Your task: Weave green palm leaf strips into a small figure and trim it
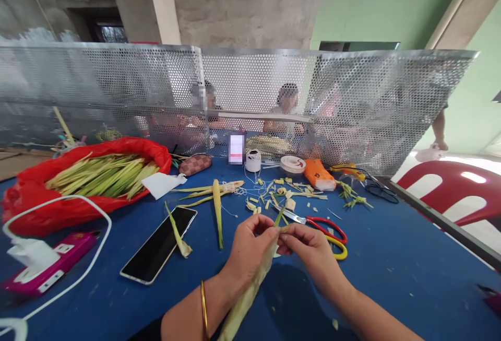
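My left hand (246,249) and my right hand (307,247) meet over the blue table (391,273), both pinched on one long pale green palm leaf strip (250,291). The strip runs from my fingertips down toward my left forearm, which wears a gold bangle (203,309). Its short green tip (279,217) sticks up between my thumbs. Red and yellow handled scissors (324,226) lie just beyond my right hand.
A red bag of green leaf strips (97,174) sits at the left, with a black phone (160,249), a pink power strip (50,265) and white cable near it. Leaf scraps (274,195), thread spool (253,161), tape (292,164) and an orange tool (319,175) lie ahead. People sit behind a perforated metal screen (242,90). A red chair (454,189) stands right.
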`<action>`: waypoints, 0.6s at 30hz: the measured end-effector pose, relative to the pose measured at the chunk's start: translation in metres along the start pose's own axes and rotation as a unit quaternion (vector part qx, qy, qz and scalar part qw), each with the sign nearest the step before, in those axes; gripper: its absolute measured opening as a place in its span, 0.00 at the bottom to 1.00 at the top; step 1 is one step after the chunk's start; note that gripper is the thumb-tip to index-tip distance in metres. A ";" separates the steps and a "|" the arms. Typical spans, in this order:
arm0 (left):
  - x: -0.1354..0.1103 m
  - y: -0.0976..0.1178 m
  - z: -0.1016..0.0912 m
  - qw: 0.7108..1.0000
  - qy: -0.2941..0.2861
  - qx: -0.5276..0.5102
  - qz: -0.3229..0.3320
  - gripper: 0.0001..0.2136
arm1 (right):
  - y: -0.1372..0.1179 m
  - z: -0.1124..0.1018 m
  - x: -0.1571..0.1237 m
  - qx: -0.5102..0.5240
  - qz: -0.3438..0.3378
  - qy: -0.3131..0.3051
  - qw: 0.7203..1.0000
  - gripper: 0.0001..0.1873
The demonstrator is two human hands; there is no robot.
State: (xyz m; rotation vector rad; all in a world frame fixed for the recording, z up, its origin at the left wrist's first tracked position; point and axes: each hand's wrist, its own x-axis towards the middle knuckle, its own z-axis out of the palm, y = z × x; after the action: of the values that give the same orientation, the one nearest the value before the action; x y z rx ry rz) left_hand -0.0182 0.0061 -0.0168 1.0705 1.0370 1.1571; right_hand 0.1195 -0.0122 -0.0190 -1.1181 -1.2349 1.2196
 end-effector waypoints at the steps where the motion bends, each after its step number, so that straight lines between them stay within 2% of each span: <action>1: 0.001 0.000 -0.001 1.000 -0.005 -0.020 -0.013 0.09 | 0.000 0.000 0.000 0.001 -0.008 0.007 1.000 0.12; 5: 0.004 0.004 -0.006 0.994 -0.015 -0.082 -0.063 0.11 | -0.002 -0.004 -0.002 -0.006 -0.079 0.027 0.996 0.08; 9: 0.010 0.005 -0.010 0.995 0.031 -0.077 -0.053 0.11 | 0.001 -0.008 -0.005 0.027 -0.126 0.006 0.992 0.06; 15: 0.023 0.003 -0.019 0.991 0.123 -0.057 -0.013 0.07 | -0.005 -0.006 -0.016 0.147 -0.125 -0.074 0.978 0.08; 18: 0.032 0.005 -0.026 0.982 0.181 -0.058 -0.011 0.05 | -0.015 -0.006 -0.018 0.218 -0.068 -0.082 0.970 0.09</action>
State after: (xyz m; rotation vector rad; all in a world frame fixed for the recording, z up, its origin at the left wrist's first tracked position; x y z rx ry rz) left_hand -0.0412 0.0412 -0.0191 0.7689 1.2414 1.4098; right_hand 0.1273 -0.0305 -0.0055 -0.6112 -1.0738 1.4121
